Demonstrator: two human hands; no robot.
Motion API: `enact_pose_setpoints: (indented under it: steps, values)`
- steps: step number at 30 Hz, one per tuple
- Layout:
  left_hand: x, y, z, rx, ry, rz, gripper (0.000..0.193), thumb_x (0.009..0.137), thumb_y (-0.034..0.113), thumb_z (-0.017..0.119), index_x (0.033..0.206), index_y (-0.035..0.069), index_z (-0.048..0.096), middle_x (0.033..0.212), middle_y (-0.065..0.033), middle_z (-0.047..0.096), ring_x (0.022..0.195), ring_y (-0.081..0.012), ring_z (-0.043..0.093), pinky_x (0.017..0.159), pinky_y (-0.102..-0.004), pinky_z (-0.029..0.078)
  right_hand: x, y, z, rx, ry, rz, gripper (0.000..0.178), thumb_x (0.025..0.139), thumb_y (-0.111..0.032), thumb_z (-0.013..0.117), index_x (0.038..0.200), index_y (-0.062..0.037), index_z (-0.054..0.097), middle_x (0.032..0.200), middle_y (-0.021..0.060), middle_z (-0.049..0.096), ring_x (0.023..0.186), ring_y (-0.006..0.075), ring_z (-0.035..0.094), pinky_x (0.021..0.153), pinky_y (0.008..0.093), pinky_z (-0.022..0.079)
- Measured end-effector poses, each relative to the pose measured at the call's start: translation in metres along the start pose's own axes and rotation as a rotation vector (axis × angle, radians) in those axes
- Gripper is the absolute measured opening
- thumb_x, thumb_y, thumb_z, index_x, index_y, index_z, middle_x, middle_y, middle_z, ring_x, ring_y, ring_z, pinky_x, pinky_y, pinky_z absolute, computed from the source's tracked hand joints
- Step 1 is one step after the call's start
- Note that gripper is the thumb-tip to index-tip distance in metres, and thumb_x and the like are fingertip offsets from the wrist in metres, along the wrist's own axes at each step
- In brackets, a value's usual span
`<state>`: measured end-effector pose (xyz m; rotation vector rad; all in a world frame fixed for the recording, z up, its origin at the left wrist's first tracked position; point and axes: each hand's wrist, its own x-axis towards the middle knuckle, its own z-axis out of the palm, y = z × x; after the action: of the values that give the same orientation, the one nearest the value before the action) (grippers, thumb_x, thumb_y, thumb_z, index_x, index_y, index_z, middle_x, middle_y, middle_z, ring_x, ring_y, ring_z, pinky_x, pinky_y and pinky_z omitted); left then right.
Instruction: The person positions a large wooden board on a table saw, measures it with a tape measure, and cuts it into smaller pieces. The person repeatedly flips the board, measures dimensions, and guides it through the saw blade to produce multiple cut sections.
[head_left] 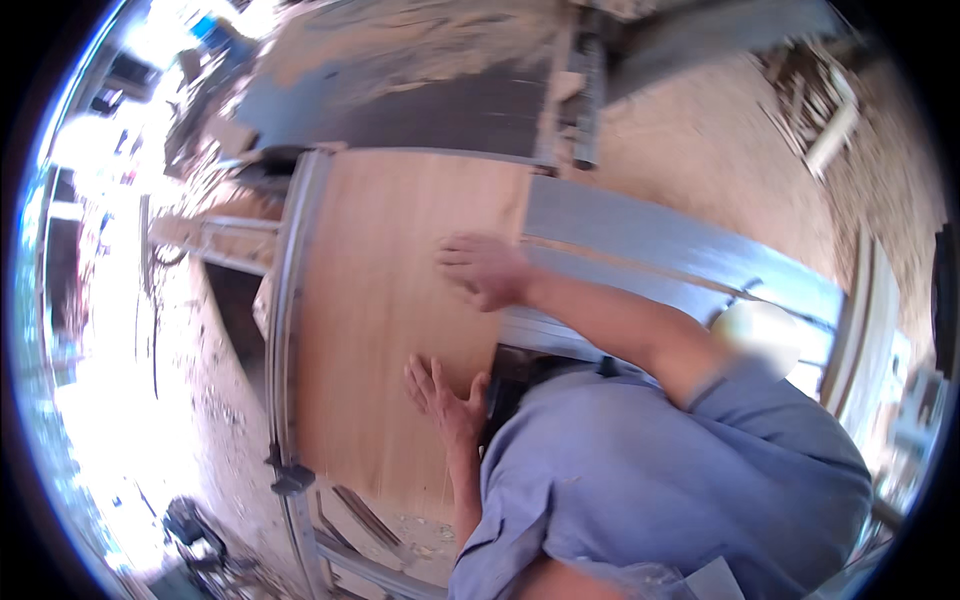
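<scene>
A wide, pale wooden panel (pixel 370 300) lies flat across the machine table. My left hand (pixel 447 402) rests on it near the close right edge, with fingers spread and the thumb out. Farther up, my right hand (pixel 487 270) reaches across from the right and lies palm down near the panel's right edge, its fingers stretched out and slightly blurred. Neither hand grips anything. The grey metal machine table (pixel 680 235), with a long slot running along it, borders the panel on the right.
A metal rail (pixel 290 320) with a dark clamp-like fitting (pixel 292 478) runs along the panel's left side. Beyond the panel is a dark, sawdust-covered surface (pixel 440 100). Long boards (pixel 862 320) stand at the right, and wood scraps (pixel 815 110) lie at the far right.
</scene>
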<state>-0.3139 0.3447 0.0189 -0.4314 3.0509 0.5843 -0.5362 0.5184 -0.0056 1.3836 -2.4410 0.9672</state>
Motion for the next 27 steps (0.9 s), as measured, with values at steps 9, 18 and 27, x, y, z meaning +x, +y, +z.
enact_pose_setpoints:
  steps: [9,18,27]
  values:
    - [-0.047,0.017,0.085,0.380,0.073,0.148,0.074,0.083,0.016,0.065,0.150,0.009,0.035,0.164,-0.0305,0.015,0.151,-0.0502,0.012,0.122,-0.0607,0.012,-0.074,0.008,-0.028,0.066,0.026,0.221,0.038,0.076,-0.022,0.066,0.110,-0.0059,0.071,0.135,0.0126,0.063,0.134,0.0315,0.051,0.117,0.0446,0.035]
    - [-0.070,0.056,0.056,0.367,-0.025,0.263,0.070,0.072,-0.001,0.055,0.141,-0.005,0.044,0.153,-0.0426,0.023,0.146,-0.0605,0.015,0.120,-0.0636,0.015,-0.349,-0.063,-0.207,-0.361,0.257,0.882,0.056,0.080,-0.018,0.075,0.132,-0.0086,0.058,0.127,0.0188,0.061,0.124,0.0430,0.052,0.108,0.0554,0.039]
    - [-0.118,0.119,0.056,0.169,0.113,0.135,0.055,0.082,0.001,0.057,0.137,0.009,0.053,0.155,-0.0374,0.025,0.146,-0.0594,0.018,0.118,-0.0668,0.017,-0.443,-0.093,-0.244,-0.377,-0.147,1.107,0.052,0.074,0.000,0.075,0.124,-0.0044,0.063,0.128,0.0200,0.056,0.119,0.0399,0.055,0.101,0.0473,0.048]
